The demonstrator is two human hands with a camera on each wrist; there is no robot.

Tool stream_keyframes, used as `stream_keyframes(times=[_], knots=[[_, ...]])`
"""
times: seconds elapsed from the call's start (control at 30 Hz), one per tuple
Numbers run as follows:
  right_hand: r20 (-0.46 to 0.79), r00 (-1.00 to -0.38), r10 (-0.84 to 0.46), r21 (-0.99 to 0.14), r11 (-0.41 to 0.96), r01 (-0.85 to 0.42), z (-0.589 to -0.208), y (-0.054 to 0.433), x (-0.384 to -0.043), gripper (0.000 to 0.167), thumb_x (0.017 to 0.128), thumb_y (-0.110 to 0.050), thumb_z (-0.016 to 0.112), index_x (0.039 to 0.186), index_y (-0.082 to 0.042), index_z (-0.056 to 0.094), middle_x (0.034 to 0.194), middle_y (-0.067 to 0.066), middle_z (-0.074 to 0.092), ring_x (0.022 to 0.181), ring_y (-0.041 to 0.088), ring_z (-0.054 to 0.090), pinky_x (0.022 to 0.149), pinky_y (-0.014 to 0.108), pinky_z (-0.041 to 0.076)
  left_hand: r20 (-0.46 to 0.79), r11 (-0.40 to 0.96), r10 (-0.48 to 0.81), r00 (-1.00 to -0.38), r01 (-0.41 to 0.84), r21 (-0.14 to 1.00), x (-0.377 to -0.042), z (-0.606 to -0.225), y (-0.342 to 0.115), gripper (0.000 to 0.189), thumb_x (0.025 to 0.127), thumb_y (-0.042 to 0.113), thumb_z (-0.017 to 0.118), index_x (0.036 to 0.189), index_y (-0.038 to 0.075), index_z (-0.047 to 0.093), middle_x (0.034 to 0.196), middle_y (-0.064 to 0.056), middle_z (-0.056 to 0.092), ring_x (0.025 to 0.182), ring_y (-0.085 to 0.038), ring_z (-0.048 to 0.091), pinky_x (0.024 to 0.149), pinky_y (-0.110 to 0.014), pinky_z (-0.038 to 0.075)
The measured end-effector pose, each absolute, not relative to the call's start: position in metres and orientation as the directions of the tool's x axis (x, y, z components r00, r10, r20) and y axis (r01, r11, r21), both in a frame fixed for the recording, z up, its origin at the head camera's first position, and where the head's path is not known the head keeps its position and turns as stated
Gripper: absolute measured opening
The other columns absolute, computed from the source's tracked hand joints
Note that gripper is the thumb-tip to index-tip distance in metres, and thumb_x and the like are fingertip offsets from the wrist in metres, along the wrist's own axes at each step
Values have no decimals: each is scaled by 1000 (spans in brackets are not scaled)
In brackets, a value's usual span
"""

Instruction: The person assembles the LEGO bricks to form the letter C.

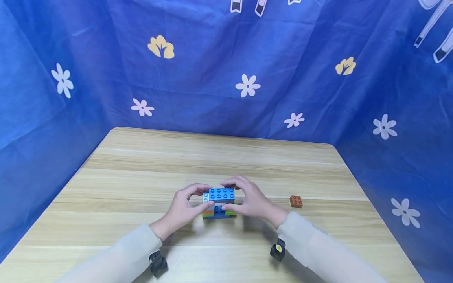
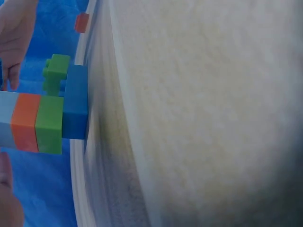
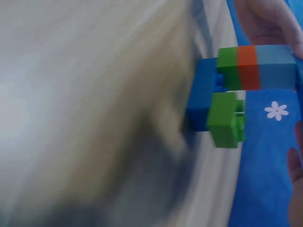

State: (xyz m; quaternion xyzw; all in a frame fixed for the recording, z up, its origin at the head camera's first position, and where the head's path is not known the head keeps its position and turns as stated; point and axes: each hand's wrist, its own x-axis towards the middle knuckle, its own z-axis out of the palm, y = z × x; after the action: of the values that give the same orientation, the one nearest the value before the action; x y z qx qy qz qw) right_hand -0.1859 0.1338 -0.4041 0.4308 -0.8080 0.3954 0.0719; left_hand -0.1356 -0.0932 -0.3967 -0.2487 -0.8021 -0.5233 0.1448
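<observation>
A small building-brick structure stands on the table in front of me. Its blue base brick point(image 2: 75, 101) carries a stack of a green brick point(image 2: 49, 125), an orange brick point(image 2: 24, 123) and a light blue brick point(image 3: 274, 67) at the left end. A lone green brick point(image 3: 224, 118) sits at the base's right end. Across the top spans a long blue brick point(image 1: 221, 194), its left end by the light blue one. My left hand point(image 1: 184, 206) pinches the stack's top at the light blue brick. My right hand point(image 1: 253, 198) grips the long blue brick's right end between thumb and fingers.
A small orange-red brick point(image 1: 296, 201) lies on the wooden table point(image 1: 148, 157), right of my right hand. Blue patterned cloth point(image 1: 205, 70) hangs behind the table and along both sides.
</observation>
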Motion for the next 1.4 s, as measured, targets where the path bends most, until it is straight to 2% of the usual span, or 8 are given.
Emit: stream_keyframes(times=[0.13,0.37,0.5,0.67,0.9,1.03,1.4], knots=[[491,-626,-606,-586,303,-752,-415,145,-183,63,72,-21,84,125,-7,54,117,2,59,100,15,56,85,42,51,479,331,245,-843,537,776,-135,-397,-93,34,73,-4,78,105,-5,64,101,-12,68,88,-23,62,83,-44,50],[464,-703,-539,-614,377,-694,-430,176,-183,64,70,-17,85,126,-11,55,114,-1,60,100,13,57,86,42,49,457,339,239,-857,514,788,-135,-398,-93,35,74,-3,78,106,-3,64,102,-11,67,89,-21,61,83,-44,50],[470,-723,-507,-599,419,-683,-434,196,-184,62,71,-22,85,125,-12,56,115,-6,59,99,13,58,84,43,50,457,342,239,-857,515,786,-135,-398,-94,35,74,-3,78,106,-3,64,102,-11,67,89,-20,61,83,-44,50],[480,-736,-478,-567,471,-676,-438,221,-186,59,73,-25,83,124,-9,57,114,0,61,98,13,58,82,41,50,460,341,239,-855,517,785,-135,-398,-94,34,74,-3,78,105,-4,64,102,-11,67,89,-19,61,83,-44,50],[497,-753,-431,-537,529,-657,-445,255,-189,59,71,-20,85,123,-10,57,110,9,63,96,16,59,79,44,51,453,328,239,-859,510,795,-135,-397,-94,34,74,-4,77,105,-4,64,101,-11,67,89,-19,60,82,-48,50],[479,-780,-403,-545,560,-624,-450,275,-189,59,71,-18,85,122,-8,58,108,10,62,96,17,57,73,45,52,452,336,242,-858,512,791,-136,-397,-94,35,73,-4,77,105,-4,64,102,-12,67,90,-19,60,83,-46,50],[447,-819,-358,-500,659,-561,-464,322,-189,63,67,-20,88,122,-10,59,106,7,62,96,16,55,78,40,50,464,341,247,-851,525,780,-137,-398,-93,36,73,-4,78,106,-4,64,102,-12,67,89,-21,62,83,-43,51]])
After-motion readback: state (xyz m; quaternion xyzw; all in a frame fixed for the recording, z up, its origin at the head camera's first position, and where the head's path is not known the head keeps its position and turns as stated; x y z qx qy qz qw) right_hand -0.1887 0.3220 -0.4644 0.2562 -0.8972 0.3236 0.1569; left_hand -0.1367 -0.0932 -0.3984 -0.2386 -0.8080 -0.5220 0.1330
